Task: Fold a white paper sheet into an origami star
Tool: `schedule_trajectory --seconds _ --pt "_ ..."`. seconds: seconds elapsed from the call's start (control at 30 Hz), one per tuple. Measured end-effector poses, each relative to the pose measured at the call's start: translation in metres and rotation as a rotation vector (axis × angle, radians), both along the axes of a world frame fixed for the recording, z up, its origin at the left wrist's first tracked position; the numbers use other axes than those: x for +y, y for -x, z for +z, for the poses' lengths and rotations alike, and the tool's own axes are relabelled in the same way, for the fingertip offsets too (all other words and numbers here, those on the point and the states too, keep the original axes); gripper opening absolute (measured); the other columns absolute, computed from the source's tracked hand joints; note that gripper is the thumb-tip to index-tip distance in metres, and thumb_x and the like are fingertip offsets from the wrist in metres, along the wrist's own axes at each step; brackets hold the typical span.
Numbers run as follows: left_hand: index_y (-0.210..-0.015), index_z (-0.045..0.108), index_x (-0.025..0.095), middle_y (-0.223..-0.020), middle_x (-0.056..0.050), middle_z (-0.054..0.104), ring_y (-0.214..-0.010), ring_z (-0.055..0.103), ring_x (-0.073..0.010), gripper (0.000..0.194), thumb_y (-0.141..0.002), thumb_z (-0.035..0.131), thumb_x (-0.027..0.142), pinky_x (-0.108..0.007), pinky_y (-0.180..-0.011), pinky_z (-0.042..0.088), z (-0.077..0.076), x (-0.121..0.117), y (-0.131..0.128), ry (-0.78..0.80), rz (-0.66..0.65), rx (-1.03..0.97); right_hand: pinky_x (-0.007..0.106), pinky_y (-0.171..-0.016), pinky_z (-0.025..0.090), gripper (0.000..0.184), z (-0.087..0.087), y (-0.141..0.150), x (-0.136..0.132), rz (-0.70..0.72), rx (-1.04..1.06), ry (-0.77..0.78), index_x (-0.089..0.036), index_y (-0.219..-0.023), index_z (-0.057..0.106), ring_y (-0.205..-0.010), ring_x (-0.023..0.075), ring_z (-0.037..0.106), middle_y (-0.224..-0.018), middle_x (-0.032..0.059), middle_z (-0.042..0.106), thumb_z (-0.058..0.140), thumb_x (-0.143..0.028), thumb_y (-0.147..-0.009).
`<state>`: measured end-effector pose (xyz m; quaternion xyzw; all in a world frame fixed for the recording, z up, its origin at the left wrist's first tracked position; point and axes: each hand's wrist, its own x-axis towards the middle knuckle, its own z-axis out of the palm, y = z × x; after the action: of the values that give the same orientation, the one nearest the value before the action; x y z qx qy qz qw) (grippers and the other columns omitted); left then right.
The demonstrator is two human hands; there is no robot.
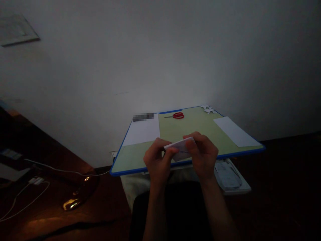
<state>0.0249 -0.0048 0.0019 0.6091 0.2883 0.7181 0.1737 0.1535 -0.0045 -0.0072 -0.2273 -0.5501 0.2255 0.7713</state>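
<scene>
A small folded piece of white paper (179, 147) is held up in front of the table's near edge, tilted a little. My left hand (158, 159) pinches its left end between thumb and fingers. The right end is gripped by my right hand (203, 152), its thumb pressed on the paper's near face. Behind the hands, on the green tabletop, lie red-handled scissors (178, 115), blades pointing left. A white sheet (142, 130) covers the table's left part, and a narrower white sheet (235, 131) lies along the right side.
The green table (132, 157) has a blue rim and stands by a grey wall. Cut white paper pieces (208, 109) lie at its far right corner. A blurred dark strip (143, 116) is at the far left. Below the right side sits a white tray (237, 192). White cables run at left.
</scene>
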Motion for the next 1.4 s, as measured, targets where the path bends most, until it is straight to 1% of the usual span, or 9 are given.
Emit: schedule_trajectory --seconds 0.1,0.2,0.37,0.47,0.73,0.9,1.13,1.27,1.4 --pt "-0.078 0.075 0.021 -0.072 0.000 0.068 -0.069 0.060 -0.0150 0.031 -0.089 0.083 0.049 -0.027 -0.065 0.048 -0.002 0.001 0.002 -0.004 -0.065 -0.040 0.030 -0.071 0.054 0.007 0.000 -0.006 -0.001 0.074 -0.014 -0.034 -0.027 -0.099 0.075 -0.080 0.0169 0.070 -0.089 -0.0003 0.076 0.074 -0.021 -0.097" --pt "-0.087 0.080 0.024 -0.077 -0.002 0.074 -0.075 0.063 -0.0169 0.018 -0.091 0.083 0.041 -0.031 -0.070 0.050 0.000 0.001 0.006 -0.041 -0.028 0.008 0.036 -0.077 0.056 0.009 0.003 -0.013 -0.002 0.121 -0.090 -0.075 -0.027 -0.101 0.074 -0.086 0.0207 0.071 -0.091 0.0023 0.076 0.072 -0.020 -0.096" --pt "-0.089 0.081 0.028 -0.079 0.000 0.079 -0.073 0.065 -0.0182 0.011 -0.092 0.083 0.039 -0.037 -0.073 0.051 0.006 -0.003 0.010 -0.175 0.067 0.157 0.039 -0.076 0.054 0.012 0.006 -0.025 -0.003 0.045 -0.218 -0.115 -0.027 -0.101 0.076 -0.085 0.0214 0.069 -0.090 0.0026 0.075 0.076 -0.018 -0.093" --pt "-0.092 0.081 0.030 -0.084 0.002 0.082 -0.074 0.066 -0.0174 0.002 -0.093 0.083 0.031 -0.037 -0.073 0.051 0.010 -0.005 0.010 -0.239 0.054 0.221 0.037 -0.074 0.054 0.018 0.007 -0.029 -0.004 0.016 -0.285 -0.138 -0.028 -0.103 0.078 -0.084 0.0200 0.068 -0.091 0.0018 0.075 0.077 -0.013 -0.092" --pt "-0.100 0.082 0.027 -0.089 -0.002 0.083 -0.079 0.068 -0.0183 0.006 -0.094 0.081 0.028 -0.035 -0.073 0.054 0.013 -0.006 0.012 -0.172 -0.073 0.243 0.036 -0.070 0.053 0.022 0.010 -0.034 -0.006 0.029 -0.324 -0.172 -0.028 -0.102 0.078 -0.080 0.0183 0.067 -0.089 0.0005 0.074 0.075 -0.008 -0.092" --pt "-0.100 0.084 0.026 -0.084 -0.004 0.081 -0.077 0.070 -0.0188 0.012 -0.091 0.084 0.035 -0.033 -0.071 0.056 0.010 -0.005 0.014 -0.084 -0.074 0.212 0.036 -0.067 0.053 0.019 0.009 -0.033 -0.006 -0.008 -0.333 -0.144 -0.027 -0.100 0.077 -0.078 0.0187 0.067 -0.086 0.0008 0.074 0.076 -0.010 -0.092" --pt "-0.099 0.086 0.025 -0.077 -0.002 0.075 -0.069 0.064 -0.0156 0.012 -0.091 0.084 0.034 -0.030 -0.064 0.052 0.005 -0.004 0.014 -0.016 -0.085 0.185 0.036 -0.070 0.053 0.017 0.008 -0.036 -0.006 -0.049 -0.307 -0.133 -0.027 -0.099 0.075 -0.079 0.0187 0.067 -0.087 0.0008 0.073 0.074 -0.011 -0.093" --pt "-0.099 0.085 0.026 -0.076 -0.002 0.076 -0.068 0.064 -0.0160 0.008 -0.093 0.081 0.028 -0.030 -0.065 0.053 0.008 -0.005 0.015 -0.037 -0.051 0.248 0.036 -0.075 0.056 0.018 0.014 -0.035 -0.011 -0.035 -0.430 -0.102 -0.027 -0.104 0.075 -0.085 0.0188 0.071 -0.094 0.0016 0.075 0.070 -0.012 -0.096" --pt "-0.104 0.085 0.028 -0.085 -0.002 0.081 -0.075 0.068 -0.0172 0.016 -0.096 0.076 0.018 -0.032 -0.072 0.056 0.014 -0.009 0.015 -0.100 -0.044 0.358 0.033 -0.075 0.057 0.019 0.017 -0.032 -0.013 -0.039 -0.469 -0.125 -0.028 -0.107 0.075 -0.086 0.0170 0.071 -0.096 0.0012 0.075 0.072 -0.013 -0.097"
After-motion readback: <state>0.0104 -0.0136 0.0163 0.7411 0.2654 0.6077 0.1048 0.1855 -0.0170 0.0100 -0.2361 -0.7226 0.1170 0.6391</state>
